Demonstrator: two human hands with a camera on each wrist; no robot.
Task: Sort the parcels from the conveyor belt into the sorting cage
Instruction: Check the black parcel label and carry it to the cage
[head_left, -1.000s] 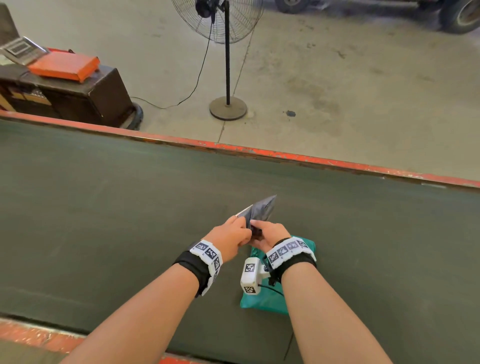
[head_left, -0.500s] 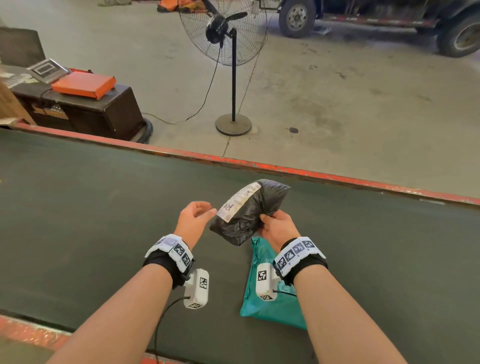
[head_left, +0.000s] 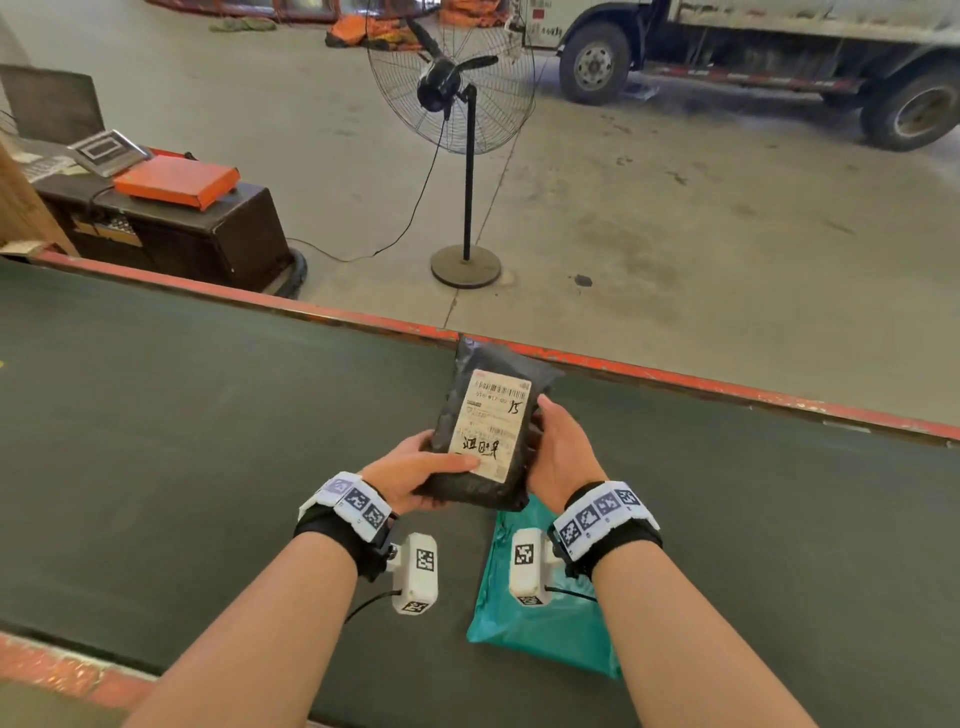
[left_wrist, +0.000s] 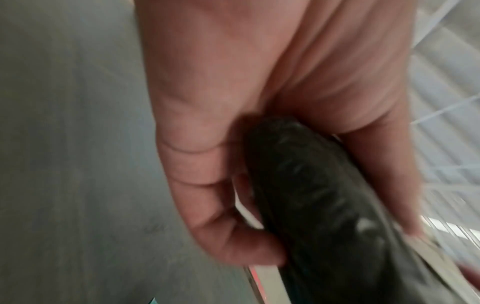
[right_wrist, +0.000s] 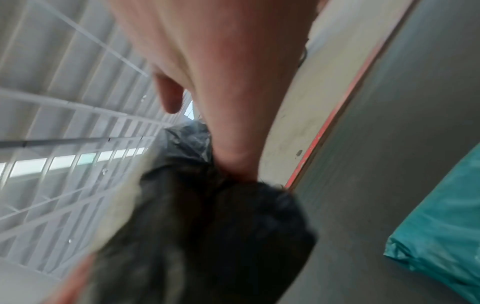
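Note:
I hold a black plastic parcel (head_left: 488, 426) with a white shipping label (head_left: 493, 423) facing up, lifted above the dark green conveyor belt (head_left: 182, 441). My left hand (head_left: 415, 475) grips its lower left corner, thumb on the label. My right hand (head_left: 558, 449) grips its right edge, fingers curled underneath. The left wrist view shows fingers wrapped round the black parcel (left_wrist: 319, 205); the right wrist view shows the black parcel (right_wrist: 207, 226) pinched under my hand. A teal parcel (head_left: 540, 629) lies on the belt below my right wrist, seen too as the teal parcel (right_wrist: 441, 226). No sorting cage is in view.
The belt's red far edge (head_left: 675, 379) runs across the middle. Beyond it on the concrete floor stand a pedestal fan (head_left: 457, 104), a dark cabinet (head_left: 208, 234) carrying an orange box (head_left: 176, 182), and a truck (head_left: 753, 57). A red near edge (head_left: 52, 670) lies bottom left.
The black parcel has been lifted and turned so its label faces up. My left hand, which had let go half a second ago, now grips it again. My head has tilted up.

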